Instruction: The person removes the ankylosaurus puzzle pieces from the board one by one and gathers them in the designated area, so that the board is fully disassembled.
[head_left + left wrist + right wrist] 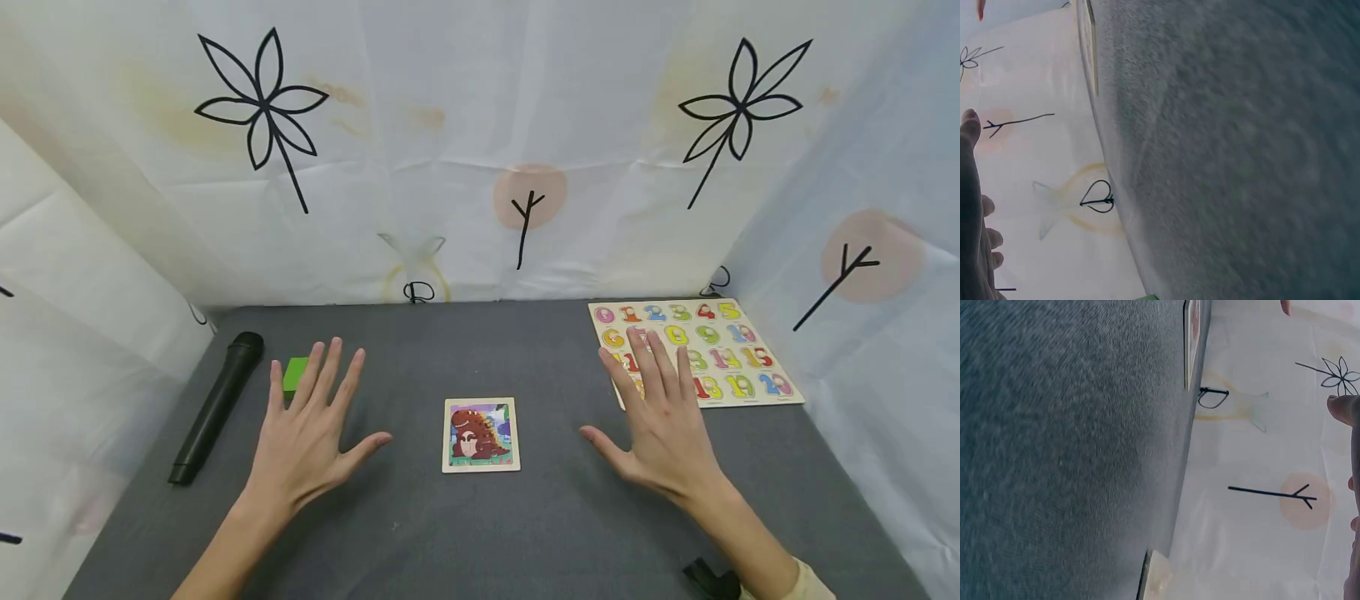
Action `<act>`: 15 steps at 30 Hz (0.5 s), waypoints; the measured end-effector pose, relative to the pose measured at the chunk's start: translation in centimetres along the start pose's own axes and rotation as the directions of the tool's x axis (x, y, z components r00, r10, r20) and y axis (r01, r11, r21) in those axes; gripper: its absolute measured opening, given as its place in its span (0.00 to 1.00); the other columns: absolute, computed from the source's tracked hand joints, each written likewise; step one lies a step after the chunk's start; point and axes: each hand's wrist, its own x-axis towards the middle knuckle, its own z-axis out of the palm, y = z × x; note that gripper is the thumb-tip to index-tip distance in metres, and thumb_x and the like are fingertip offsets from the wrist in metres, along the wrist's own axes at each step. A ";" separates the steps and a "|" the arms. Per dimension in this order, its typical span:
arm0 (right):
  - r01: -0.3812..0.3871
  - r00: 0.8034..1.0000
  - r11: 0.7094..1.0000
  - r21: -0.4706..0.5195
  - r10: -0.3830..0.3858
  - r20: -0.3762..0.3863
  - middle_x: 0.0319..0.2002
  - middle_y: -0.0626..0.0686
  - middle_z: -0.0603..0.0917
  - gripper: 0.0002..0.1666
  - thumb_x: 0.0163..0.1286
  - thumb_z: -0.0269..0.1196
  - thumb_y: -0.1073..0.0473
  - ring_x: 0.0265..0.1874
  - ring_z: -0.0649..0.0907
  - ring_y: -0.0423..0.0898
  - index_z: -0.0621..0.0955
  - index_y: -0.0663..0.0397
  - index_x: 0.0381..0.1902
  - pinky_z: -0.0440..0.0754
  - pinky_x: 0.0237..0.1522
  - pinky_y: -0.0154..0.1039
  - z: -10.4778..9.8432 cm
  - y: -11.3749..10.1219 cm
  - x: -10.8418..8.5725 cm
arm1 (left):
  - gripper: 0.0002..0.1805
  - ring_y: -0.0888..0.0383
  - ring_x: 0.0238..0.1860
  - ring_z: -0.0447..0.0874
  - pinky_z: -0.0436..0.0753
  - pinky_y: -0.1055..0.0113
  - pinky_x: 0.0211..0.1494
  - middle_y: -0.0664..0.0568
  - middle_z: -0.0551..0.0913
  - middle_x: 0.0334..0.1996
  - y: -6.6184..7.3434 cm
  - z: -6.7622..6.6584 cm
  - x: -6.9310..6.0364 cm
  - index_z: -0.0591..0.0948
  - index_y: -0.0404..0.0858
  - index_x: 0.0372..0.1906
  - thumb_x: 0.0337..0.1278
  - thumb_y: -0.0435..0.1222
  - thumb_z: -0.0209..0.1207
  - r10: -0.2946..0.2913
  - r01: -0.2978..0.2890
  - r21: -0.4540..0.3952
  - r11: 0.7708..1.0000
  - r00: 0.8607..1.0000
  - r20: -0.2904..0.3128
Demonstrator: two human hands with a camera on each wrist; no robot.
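Both hands hover palm down with fingers spread, holding nothing. My left hand (306, 442) is left of a small square dinosaur picture board (481, 435), its fingers partly covering a green block (295, 375). On the board's other side, my right hand (663, 425) has its fingertips in front of a number board (750, 392), hiding some numbers. The left wrist view has the left hand (975, 212) at its left edge; the right wrist view catches part of the right hand (1352, 481) and the picture board's edge (1187, 356).
A black microphone (217, 408) lies along the left side of the grey table (480, 533). White cloth (450, 150) with drawn flowers and trees stands behind and at both sides. A black object (711, 579) is beside the right forearm at the front.
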 end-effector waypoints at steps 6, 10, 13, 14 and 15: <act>0.013 1.000 0.996 0.083 -0.014 0.010 0.83 0.67 0.65 0.54 0.77 0.44 0.19 0.81 0.65 0.67 0.72 0.55 0.79 0.49 0.87 0.59 1.0 -1.3 0.2 | 0.58 0.41 0.85 0.65 0.55 0.27 0.84 0.40 0.64 0.85 0.8 0.0 0.3 0.62 0.47 0.87 0.67 0.82 0.36 -0.022 0.024 -0.038 0.999 0.999 0.034; 0.008 0.999 0.984 0.178 -0.015 0.038 0.79 0.66 0.70 0.51 0.78 0.48 0.22 0.76 0.71 0.64 0.73 0.57 0.77 0.65 0.77 0.63 1.9 -2.3 0.3 | 0.53 0.40 0.79 0.73 0.66 0.29 0.79 0.41 0.71 0.81 1.6 0.1 0.5 0.67 0.46 0.85 0.67 0.77 0.49 -0.036 0.041 -0.060 0.997 0.996 0.079; 0.000 0.997 0.965 0.261 -0.020 0.074 0.76 0.63 0.74 0.47 0.76 0.59 0.29 0.72 0.75 0.61 0.73 0.57 0.77 0.73 0.69 0.62 2.4 -3.1 0.6 | 0.50 0.40 0.73 0.80 0.73 0.32 0.76 0.41 0.77 0.77 2.3 0.1 0.6 0.72 0.44 0.81 0.67 0.72 0.56 -0.054 0.065 -0.074 0.995 0.989 0.139; -0.004 0.996 0.959 0.283 -0.023 0.092 0.74 0.62 0.75 0.46 0.74 0.64 0.32 0.71 0.76 0.59 0.73 0.56 0.77 0.74 0.67 0.61 2.6 -3.4 0.7 | 0.48 0.40 0.72 0.81 0.75 0.34 0.75 0.41 0.79 0.75 2.6 0.0 0.7 0.74 0.44 0.80 0.67 0.71 0.57 -0.062 0.076 -0.084 0.993 0.985 0.162; -0.008 0.994 0.951 0.308 -0.026 0.107 0.73 0.61 0.76 0.46 0.71 0.69 0.35 0.69 0.77 0.58 0.73 0.56 0.76 0.76 0.67 0.60 2.7 -3.7 0.8 | 0.47 0.40 0.70 0.83 0.76 0.35 0.75 0.42 0.81 0.73 2.9 0.0 0.7 0.76 0.44 0.78 0.67 0.71 0.58 -0.070 0.089 -0.096 0.991 0.980 0.186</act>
